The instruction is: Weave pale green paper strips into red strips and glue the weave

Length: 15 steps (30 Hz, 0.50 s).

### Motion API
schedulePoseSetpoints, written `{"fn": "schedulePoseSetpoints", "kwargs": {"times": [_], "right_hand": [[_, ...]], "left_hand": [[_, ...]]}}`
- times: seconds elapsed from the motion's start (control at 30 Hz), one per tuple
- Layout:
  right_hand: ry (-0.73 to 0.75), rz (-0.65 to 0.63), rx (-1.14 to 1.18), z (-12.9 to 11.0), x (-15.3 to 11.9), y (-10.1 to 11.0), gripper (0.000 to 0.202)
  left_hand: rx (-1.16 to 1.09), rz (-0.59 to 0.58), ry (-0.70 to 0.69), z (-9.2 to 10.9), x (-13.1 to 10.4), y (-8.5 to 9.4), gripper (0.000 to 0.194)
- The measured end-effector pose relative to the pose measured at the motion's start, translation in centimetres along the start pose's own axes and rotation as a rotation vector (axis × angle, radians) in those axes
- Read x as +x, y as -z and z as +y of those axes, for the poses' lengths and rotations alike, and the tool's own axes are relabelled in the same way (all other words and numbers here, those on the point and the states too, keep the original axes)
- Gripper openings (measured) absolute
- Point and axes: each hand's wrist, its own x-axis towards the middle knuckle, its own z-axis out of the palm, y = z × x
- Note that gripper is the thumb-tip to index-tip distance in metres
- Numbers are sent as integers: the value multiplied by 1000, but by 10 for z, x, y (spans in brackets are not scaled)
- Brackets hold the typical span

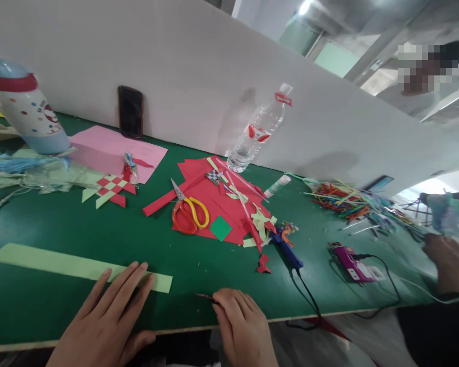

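Observation:
My left hand lies flat, fingers spread, across a long pale-green paper strip near the table's front edge. Just right of the strip's end, my right hand is closed around a thin dark pointed tool; most of it is hidden in the fingers, and I cannot tell its kind. Beyond the hands, scissors with one orange and one yellow handle lie partly on red paper sheets. A small green paper square rests by them. Farther left is a red and pale-green woven paper piece.
A flask, a phone and a water bottle stand along the partition. To the right are a glue stick, a blue corded tool, a purple box and colourful sticks. Another person's hand is at the far right.

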Motion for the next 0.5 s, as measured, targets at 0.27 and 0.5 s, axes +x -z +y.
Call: {"fn": "schedulePoseSetpoints", "kwargs": {"times": [0.27,0.5], "right_hand": [[73,-27,-44,-4,11,-6,34],[85,-51,-32,-6,16,-14,32]], "left_hand": [[-45,-3,-46,-5,-2,-3,75],[-44,-4,-49,-4,-2,-1,83]]}}
